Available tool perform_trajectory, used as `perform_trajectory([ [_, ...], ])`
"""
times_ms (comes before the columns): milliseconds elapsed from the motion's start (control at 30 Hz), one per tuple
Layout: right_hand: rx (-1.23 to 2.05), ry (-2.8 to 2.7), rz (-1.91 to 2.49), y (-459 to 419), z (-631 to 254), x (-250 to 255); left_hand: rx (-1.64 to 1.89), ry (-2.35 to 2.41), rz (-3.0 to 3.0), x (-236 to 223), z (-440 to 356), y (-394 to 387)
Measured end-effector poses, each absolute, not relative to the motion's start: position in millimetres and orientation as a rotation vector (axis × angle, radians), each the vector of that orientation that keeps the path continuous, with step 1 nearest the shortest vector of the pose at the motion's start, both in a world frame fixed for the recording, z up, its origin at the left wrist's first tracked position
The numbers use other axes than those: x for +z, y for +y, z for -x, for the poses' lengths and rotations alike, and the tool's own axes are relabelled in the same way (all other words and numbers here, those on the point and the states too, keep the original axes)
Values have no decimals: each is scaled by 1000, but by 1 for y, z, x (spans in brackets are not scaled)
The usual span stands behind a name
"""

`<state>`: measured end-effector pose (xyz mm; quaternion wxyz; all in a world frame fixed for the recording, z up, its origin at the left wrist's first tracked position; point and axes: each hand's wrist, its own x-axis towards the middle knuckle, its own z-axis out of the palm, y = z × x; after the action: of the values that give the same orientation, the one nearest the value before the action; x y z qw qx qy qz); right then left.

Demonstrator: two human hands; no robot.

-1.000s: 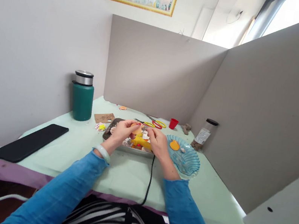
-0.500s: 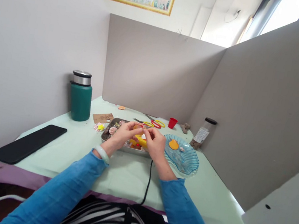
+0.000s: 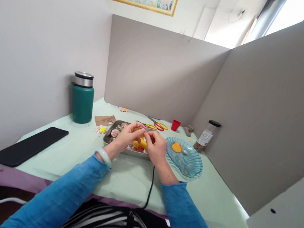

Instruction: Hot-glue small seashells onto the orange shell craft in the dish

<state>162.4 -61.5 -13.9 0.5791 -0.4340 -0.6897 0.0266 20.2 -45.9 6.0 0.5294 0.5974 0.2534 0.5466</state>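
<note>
My left hand is closed in a pinch over the metal tray, holding a small round orange piece mostly covered by the fingers. Close against it, fingertips nearly touching, my right hand pinches too; what lies between its fingers is too small to make out. Shells fill the tray's left side. Beneath the hands lies a yellow object, partly hidden, beside small red and brown bits. A black cord runs from under my right hand to the table's front edge.
To the right, a blue shell-shaped plate bears an orange piece. Behind stand scissors and a red cup. A labelled jar is at right; a green bottle and black slab at left. Partitions enclose the table.
Both hands stay over the tray, with small finger shifts. My right hand has moved slightly left, closer to the left fingertips, and the orange piece is turned a little.
</note>
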Motion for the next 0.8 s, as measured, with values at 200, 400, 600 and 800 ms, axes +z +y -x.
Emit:
perform_trajectory([
  [200,36,-1656,1024,-62,-163,-14,1340,629,-1423,4,-21,-44],
  [400,-12,-1668,1022,-62,-163,-15,1332,628,-1431,4,-20,-44],
  [600,-14,-1671,1021,-63,-163,-15,1336,642,-1469,3,-20,-42],
  [800,-9,-1678,1020,-63,-164,-16,1391,666,-1635,5,-19,-44],
])
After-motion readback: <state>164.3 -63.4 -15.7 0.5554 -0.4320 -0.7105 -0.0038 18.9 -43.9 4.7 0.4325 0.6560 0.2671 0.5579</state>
